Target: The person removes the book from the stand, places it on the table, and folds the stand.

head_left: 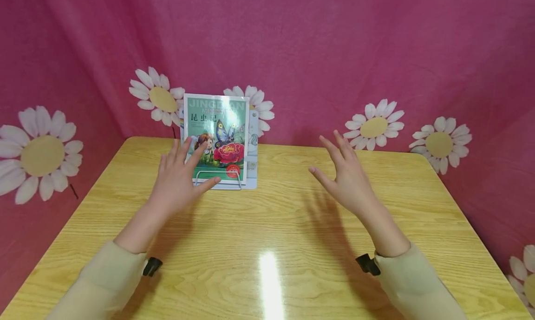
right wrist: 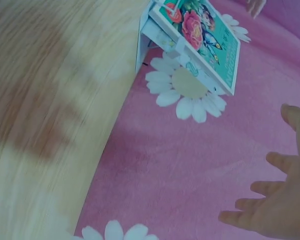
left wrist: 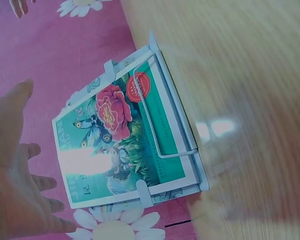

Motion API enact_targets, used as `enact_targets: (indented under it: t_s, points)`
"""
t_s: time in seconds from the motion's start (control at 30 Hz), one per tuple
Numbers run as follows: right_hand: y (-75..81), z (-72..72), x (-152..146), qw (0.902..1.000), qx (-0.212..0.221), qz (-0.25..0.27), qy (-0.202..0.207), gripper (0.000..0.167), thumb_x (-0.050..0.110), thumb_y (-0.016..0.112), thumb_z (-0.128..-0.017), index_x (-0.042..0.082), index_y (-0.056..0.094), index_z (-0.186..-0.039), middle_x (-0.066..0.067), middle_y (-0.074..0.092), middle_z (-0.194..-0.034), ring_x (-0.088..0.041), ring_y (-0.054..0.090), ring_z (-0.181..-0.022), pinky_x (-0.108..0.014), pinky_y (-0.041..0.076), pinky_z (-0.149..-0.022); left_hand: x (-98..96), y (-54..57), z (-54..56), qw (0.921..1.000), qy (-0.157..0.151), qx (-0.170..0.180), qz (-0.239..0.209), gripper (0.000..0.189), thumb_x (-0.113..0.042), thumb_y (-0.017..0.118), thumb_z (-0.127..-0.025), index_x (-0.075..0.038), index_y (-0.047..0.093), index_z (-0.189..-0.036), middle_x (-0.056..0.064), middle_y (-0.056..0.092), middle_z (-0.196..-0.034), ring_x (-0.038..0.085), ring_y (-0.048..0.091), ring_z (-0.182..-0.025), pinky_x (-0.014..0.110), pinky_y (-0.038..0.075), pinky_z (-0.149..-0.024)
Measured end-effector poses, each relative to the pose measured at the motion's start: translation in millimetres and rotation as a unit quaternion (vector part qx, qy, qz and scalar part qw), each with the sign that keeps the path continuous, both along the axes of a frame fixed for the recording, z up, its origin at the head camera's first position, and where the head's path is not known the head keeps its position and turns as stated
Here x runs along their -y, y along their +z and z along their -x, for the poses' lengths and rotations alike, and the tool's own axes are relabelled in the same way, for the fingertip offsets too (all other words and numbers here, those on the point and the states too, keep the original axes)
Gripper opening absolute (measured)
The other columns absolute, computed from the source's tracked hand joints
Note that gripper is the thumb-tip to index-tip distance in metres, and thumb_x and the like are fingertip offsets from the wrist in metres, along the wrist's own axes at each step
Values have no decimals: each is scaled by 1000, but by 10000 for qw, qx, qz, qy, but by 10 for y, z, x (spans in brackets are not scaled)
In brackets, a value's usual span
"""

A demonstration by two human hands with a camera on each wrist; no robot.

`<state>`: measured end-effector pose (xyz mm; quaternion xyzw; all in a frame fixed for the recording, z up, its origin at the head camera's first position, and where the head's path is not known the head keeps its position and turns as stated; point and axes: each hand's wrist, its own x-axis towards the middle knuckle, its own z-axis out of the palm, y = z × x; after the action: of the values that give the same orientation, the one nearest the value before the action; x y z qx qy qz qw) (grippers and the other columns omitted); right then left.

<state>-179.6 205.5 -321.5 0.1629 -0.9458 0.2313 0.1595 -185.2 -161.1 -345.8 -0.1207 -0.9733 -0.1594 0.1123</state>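
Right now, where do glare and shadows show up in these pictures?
Head view: a bright streak on the table, a paler shine near the top of the book, a finger-shaped shadow below the right hand; left wrist view: white glare washing out part of the cover, two bright spots on the table; right wrist view: a dark, soft-edged shadow on the table.

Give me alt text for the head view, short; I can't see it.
A person's left hand and right hand hover, spread open, above a table. The left hand partly covers a green book propped on a stand; a pink daisy-print curtain hangs behind.
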Motion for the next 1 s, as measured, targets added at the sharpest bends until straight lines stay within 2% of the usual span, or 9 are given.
enact_targets:
  t_s: [0.2,0.37,0.53,0.6,0.73,1.0]
  points:
    - [53,121,167,9993,-120,346,-38,68,43,62,-89,18,35,-146,-8,17,-157,-35,21,-141,-61,28,-106,2,31,117,9991,77,-128,-384,85,-57,60,-85,-20,21,-151,19,14,-155,42,5,-143,67,10,-109]
    - [114,217,315,9985,-39,551,-12,71,41,63,-89,24,29,-149,-4,15,-157,-33,22,-141,-61,33,-103,18,21,239,9968,163,-183,-757,85,-55,60,-85,-18,21,-151,20,16,-155,42,7,-142,66,11,-110]
    - [91,354,463,9967,-218,784,53,74,38,67,-86,26,29,-148,-5,22,-155,-32,33,-137,-56,37,-102,33,1,347,9927,287,-148,-1160,89,-54,62,-84,-16,19,-151,19,16,-155,42,11,-142,66,13,-109]
    - [63,412,531,9949,-380,924,117,73,36,69,-85,22,32,-147,-8,27,-153,-31,36,-135,-53,38,-104,38,-18,386,9906,341,-147,-1314,89,-54,63,-84,-17,18,-152,19,16,-155,42,13,-141,67,15,-108]
    - [22,507,667,9911,-531,1201,220,74,32,71,-84,17,33,-146,-8,32,-150,-25,33,-137,-48,35,-107,38,-73,455,9861,462,-200,-1584,90,-52,64,-83,-19,17,-152,19,18,-154,42,16,-140,67,20,-106]
    - [-77,682,901,9893,-297,1410,209,75,31,70,-85,15,31,-147,-10,34,-149,-27,32,-137,-49,34,-108,64,-205,589,9782,654,-394,-1929,89,-46,68,-82,-17,20,-151,18,24,-151,39,20,-138,62,24,-108]
